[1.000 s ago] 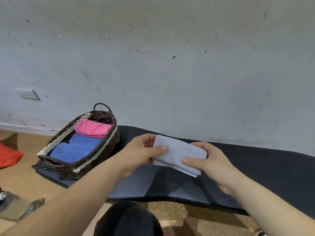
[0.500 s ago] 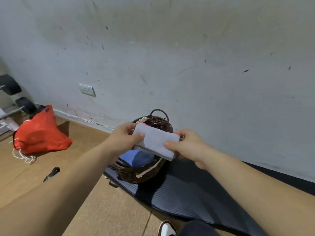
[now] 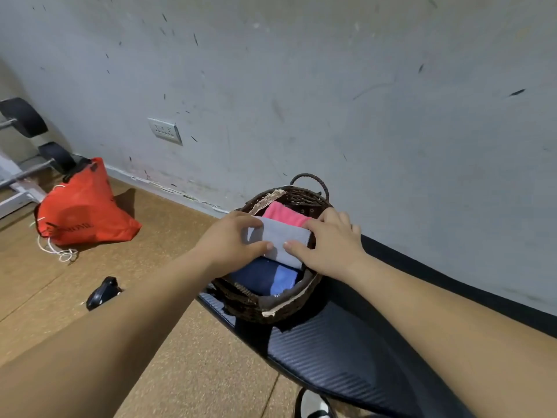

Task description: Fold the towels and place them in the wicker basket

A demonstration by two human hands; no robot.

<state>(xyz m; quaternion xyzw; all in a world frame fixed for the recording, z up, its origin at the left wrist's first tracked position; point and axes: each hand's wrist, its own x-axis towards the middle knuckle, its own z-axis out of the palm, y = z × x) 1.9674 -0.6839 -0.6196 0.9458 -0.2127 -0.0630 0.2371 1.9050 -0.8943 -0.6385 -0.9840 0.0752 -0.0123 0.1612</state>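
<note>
Since half a second ago you've lowered the folded grey towel [image 3: 280,236] from in front of the wicker basket [image 3: 271,309] down into its opening. It now sits across the basket's middle, between the pink towel [image 3: 283,214] at the far end and the blue towel [image 3: 281,280] at the near end. Your left hand [image 3: 232,239] pinches its left edge and your right hand [image 3: 328,242] its right edge, thumbs on the near side and fingers curled over the top. The basket stands on the end of a black mat [image 3: 346,357]. Left of the basket lie a small black object [image 3: 102,292] and, farther off, a red bag [image 3: 81,209].
</note>
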